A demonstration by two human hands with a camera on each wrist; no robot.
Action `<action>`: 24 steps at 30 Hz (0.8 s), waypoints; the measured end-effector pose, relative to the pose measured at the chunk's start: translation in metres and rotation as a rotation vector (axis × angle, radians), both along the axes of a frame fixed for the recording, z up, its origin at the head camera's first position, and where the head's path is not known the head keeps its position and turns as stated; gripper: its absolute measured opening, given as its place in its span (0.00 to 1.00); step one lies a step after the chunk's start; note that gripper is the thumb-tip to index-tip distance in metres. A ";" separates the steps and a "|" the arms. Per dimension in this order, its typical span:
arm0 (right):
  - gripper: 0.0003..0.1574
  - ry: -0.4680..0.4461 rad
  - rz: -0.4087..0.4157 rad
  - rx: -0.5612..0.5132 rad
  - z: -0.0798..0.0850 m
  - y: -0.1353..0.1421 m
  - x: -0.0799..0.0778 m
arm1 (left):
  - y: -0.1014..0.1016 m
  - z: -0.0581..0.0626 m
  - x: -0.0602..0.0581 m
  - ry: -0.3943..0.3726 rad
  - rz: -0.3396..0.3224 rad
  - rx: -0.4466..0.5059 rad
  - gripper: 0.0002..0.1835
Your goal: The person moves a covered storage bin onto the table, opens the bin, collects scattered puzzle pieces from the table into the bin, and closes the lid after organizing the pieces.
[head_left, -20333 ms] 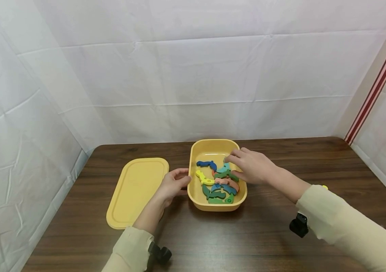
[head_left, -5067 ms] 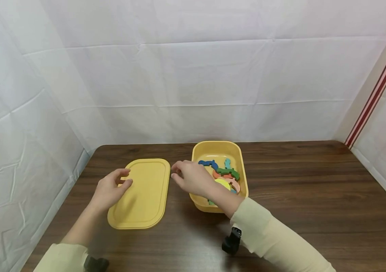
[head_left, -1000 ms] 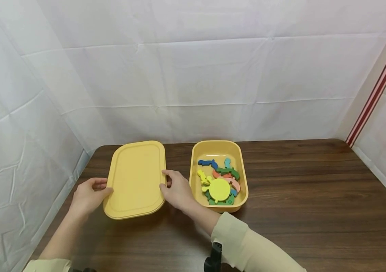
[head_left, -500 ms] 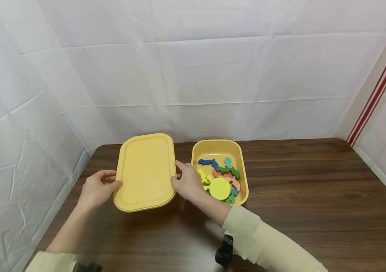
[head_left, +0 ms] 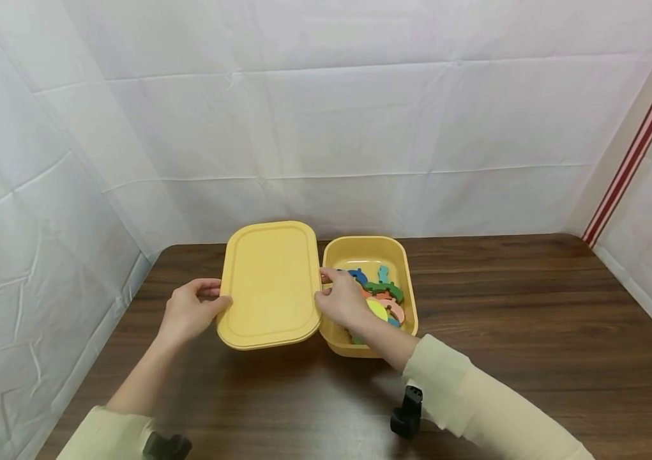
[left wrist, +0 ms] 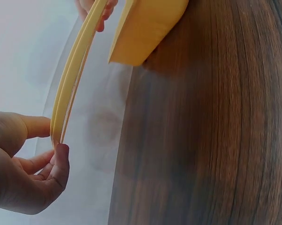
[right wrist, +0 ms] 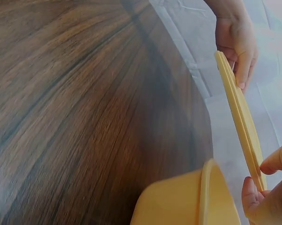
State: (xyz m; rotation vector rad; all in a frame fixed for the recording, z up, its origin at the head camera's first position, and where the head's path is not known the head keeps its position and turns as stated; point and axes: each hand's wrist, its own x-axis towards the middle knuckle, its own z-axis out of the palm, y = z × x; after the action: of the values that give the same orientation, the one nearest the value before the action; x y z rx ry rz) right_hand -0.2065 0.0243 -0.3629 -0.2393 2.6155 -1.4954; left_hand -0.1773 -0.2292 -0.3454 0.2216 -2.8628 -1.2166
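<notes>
A flat yellow lid (head_left: 271, 284) with rounded corners hangs above the table, gripped at both long sides. My left hand (head_left: 190, 310) pinches its left edge between thumb and fingers; the left wrist view shows the lid (left wrist: 71, 70) edge-on in that pinch. On the opposite edge my right hand (head_left: 348, 301) pinches the lid, reaching over the left part of a yellow box (head_left: 409, 287). Inside the box lie several colourful animal-shaped pieces, among them a green piece (head_left: 386, 291), a pink piece (head_left: 393, 308) and a round yellow piece (head_left: 377, 309), partly hidden by my right hand and wrist.
The box stands on a dark wood-grain table (head_left: 521, 306). White cloth (head_left: 326, 128) hangs behind the table and along its sides. A red-striped band (head_left: 642, 140) runs down at the right.
Earlier the lid lay on the table and my hands were apart from it. Both hands took hold and lifted it; over the last second it has moved right, up to the box's left side.
</notes>
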 end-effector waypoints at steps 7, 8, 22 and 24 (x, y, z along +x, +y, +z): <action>0.32 -0.015 -0.021 0.000 -0.002 0.017 0.000 | 0.018 -0.003 -0.006 0.002 -0.010 0.043 0.25; 0.32 -0.018 -0.026 -0.007 -0.003 0.019 0.000 | 0.020 -0.004 -0.007 0.003 -0.012 0.045 0.25; 0.33 0.004 -0.067 0.037 -0.006 0.053 0.001 | 0.052 -0.017 -0.017 0.060 -0.030 0.034 0.21; 0.33 0.002 -0.070 0.043 -0.007 0.057 0.002 | 0.056 -0.017 -0.018 0.067 -0.035 0.034 0.20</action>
State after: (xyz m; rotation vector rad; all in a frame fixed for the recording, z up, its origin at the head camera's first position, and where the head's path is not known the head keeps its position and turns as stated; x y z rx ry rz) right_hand -0.2049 0.0812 -0.3701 -0.1462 2.6806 -1.4580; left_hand -0.1954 -0.1733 -0.3627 0.1292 -2.8024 -1.2539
